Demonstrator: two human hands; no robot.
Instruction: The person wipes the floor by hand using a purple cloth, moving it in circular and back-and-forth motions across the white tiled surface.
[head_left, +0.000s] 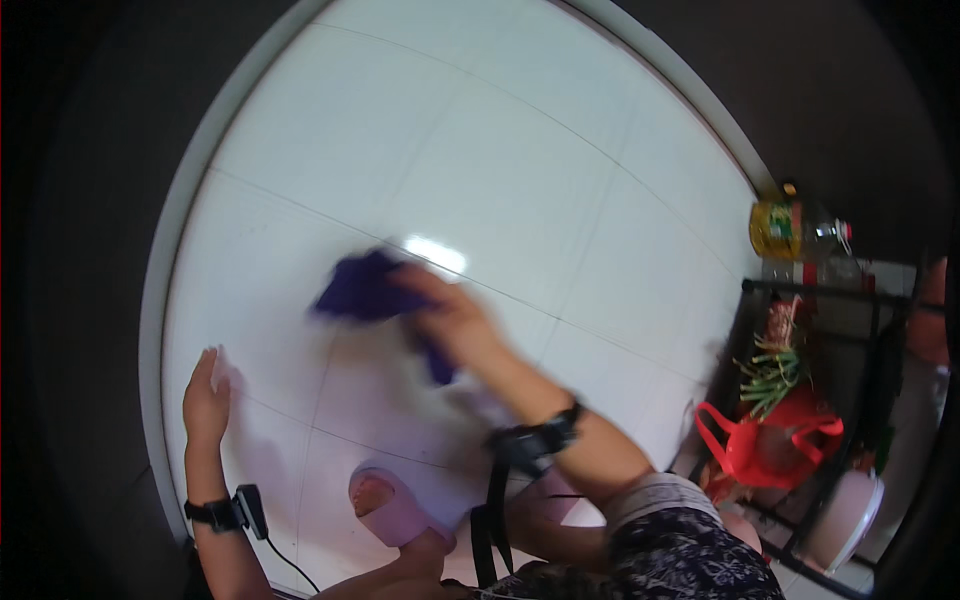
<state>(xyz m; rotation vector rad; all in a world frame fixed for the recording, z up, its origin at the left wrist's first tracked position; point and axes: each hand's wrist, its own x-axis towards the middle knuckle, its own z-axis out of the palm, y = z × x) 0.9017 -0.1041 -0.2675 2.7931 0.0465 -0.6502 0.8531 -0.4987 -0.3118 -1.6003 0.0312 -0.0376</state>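
Note:
My right hand (450, 319) grips a dark purple cloth (367, 286) over the glossy white tiled floor (517, 195). Both the hand and the cloth are blurred, and part of the cloth hangs down below my fingers. Whether the cloth touches the tiles I cannot tell. Off to the left, my left hand (206, 401) holds nothing; its thumb stands apart from the fingers, near the pale baseboard (154, 337). A black strap with a small device sits on each wrist.
At the right stands a black metal rack (825, 292) with a red bag (776, 450) and green onions (772, 375). Beside it is a bottle of yellow oil (780, 229). My foot in a pink slipper (397, 514) rests on the tiles. A cable (292, 562) trails from the left wrist device.

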